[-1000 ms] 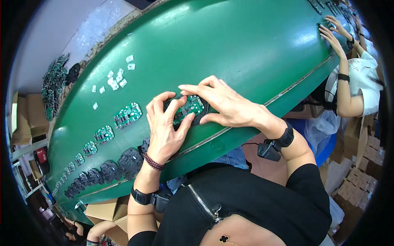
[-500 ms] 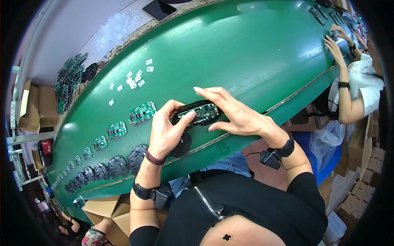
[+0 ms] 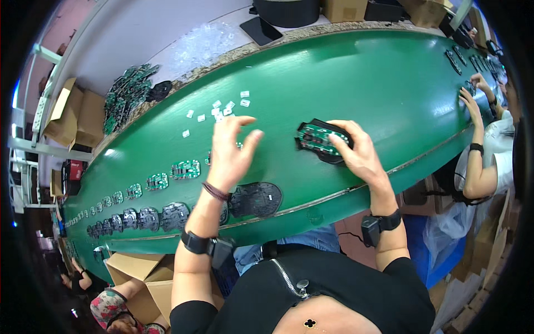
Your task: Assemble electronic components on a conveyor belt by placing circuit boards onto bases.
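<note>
My right hand (image 3: 362,155) grips a black plastic shell (image 3: 332,158) with a green circuit board (image 3: 316,134) in it, thumb on top of the board. The shell is held tilted just above the green table. To its left, my left hand (image 3: 229,158) hovers with thumb and fingers apart, nothing seen in it. Its fingertips are next to several small white pieces (image 3: 216,112) on the table. Under its palm a circuit board is partly hidden. A larger black shell (image 3: 257,200) lies near the table's front edge, beside my left forearm.
Rows of circuit boards (image 3: 185,169) and black shells (image 3: 175,216) run off to the left along the green table (image 3: 356,72). A heap of boards (image 3: 129,94), clear plastic bits (image 3: 203,47) and a dark phone (image 3: 261,32) lie behind it. A co-worker's hands (image 3: 471,100) work at the far right.
My left hand has let go of the black shell and moved left and away toward the white pieces. My right hand now holds the shell alone. The whole view has shifted.
</note>
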`<state>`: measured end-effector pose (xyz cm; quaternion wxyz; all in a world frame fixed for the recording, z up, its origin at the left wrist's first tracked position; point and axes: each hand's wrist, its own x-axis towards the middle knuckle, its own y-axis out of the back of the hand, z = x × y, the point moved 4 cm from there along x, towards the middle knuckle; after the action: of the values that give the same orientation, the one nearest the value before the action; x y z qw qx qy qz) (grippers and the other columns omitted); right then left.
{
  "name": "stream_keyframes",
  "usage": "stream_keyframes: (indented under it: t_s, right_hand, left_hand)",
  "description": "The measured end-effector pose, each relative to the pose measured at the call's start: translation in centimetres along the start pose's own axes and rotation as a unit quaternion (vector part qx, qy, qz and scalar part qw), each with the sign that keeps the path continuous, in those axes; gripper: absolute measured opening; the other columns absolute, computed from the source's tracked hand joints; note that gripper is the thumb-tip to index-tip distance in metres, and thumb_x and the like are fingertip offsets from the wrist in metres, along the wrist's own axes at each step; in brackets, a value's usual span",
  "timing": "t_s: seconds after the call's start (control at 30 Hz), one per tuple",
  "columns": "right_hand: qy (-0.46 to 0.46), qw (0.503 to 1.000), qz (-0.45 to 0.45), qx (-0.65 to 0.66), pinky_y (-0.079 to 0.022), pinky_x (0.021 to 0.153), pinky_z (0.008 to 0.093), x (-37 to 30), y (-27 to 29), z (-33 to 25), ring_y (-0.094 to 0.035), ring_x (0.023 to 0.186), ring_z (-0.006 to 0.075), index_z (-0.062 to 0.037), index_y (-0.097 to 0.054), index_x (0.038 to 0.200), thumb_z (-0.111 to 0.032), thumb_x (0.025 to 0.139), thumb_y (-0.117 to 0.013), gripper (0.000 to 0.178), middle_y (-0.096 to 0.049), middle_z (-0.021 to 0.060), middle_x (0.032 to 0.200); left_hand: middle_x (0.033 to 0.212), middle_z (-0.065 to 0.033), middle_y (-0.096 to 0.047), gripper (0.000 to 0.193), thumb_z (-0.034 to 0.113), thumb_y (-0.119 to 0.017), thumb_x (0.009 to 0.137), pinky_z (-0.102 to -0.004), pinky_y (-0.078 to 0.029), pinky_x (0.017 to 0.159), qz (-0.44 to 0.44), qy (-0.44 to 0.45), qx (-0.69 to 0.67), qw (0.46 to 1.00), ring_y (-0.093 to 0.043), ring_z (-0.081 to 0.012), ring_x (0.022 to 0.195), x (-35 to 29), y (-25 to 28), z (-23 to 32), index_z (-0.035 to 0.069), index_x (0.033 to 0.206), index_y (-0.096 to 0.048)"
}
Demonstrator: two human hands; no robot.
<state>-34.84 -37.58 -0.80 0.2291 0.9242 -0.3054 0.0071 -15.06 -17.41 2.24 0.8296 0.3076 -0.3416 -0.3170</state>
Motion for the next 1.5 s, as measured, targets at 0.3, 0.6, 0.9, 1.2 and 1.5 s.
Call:
stream_keyframes:
  t_s: [0.3,0.6,0.9,1.2,1.5]
  right_hand:
    - [0.094,0.957,0.156,-0.224,-0.040,0.100,0.0422,-0.9,0.6,-2.6,-0.050,0.114,0.0318,-0.0083,-0.066,0.129,-0.011,0.090,-0.069,0.039,-0.056,0.0135,0.122]
    - [0.179,0.949,-0.251,-0.070,-0.039,0.109,0.0458,-5.2,-7.4,-6.8,-0.049,0.127,0.0341,-0.0068,-0.034,0.157,-0.037,0.083,-0.081,0.092,-0.056,0.0179,0.134]
    - [0.162,0.950,-0.232,-0.134,-0.034,0.107,0.0431,-5.5,-9.6,-6.3,-0.050,0.123,0.0276,-0.0098,-0.034,0.158,-0.032,0.079,-0.083,0.096,-0.061,0.0087,0.131]
    - [0.136,0.956,-0.244,-0.086,-0.035,0.108,0.0420,-4.0,-8.4,-6.5,-0.051,0.120,0.0283,-0.0098,-0.028,0.161,-0.029,0.081,-0.083,0.098,-0.061,0.0100,0.137]
    - [0.137,0.961,-0.218,-0.097,-0.048,0.103,0.0430,2.2,-9.3,-7.0,-0.056,0.116,0.0296,-0.0105,-0.041,0.154,-0.022,0.088,-0.079,0.077,-0.063,0.0125,0.131]
  left_hand:
    - [0.092,-0.0099,-0.064,0.021,0.022,-0.078,0.086,-0.0426,-0.048,0.085,0.004,0.040,0.171,0.984,-0.060,-0.0299,0.094,5.8,-2.7,-5.7,0.007,0.095,-0.068]
    - [0.090,-0.0142,-0.064,0.006,0.007,-0.071,0.085,-0.0430,-0.051,0.083,-0.004,-0.044,0.056,0.997,-0.063,-0.0351,0.092,7.4,-4.3,-5.1,0.003,0.089,-0.073]
    - [0.093,-0.0108,-0.067,0.007,0.005,-0.068,0.089,-0.0381,-0.050,0.079,-0.033,-0.108,-0.033,0.993,-0.064,-0.0292,0.088,3.0,0.7,0.6,0.002,0.094,-0.067]
    - [0.097,-0.0067,-0.063,0.020,0.001,-0.076,0.078,-0.0391,-0.041,0.081,-0.098,-0.033,-0.031,0.994,-0.056,-0.0280,0.093,-8.9,2.4,3.7,0.007,0.094,-0.067]
    - [0.096,-0.0053,-0.061,0.020,0.005,-0.078,0.078,-0.0386,-0.038,0.084,-0.092,-0.014,-0.017,0.996,-0.054,-0.0267,0.094,-9.7,1.0,2.5,0.010,0.095,-0.069]
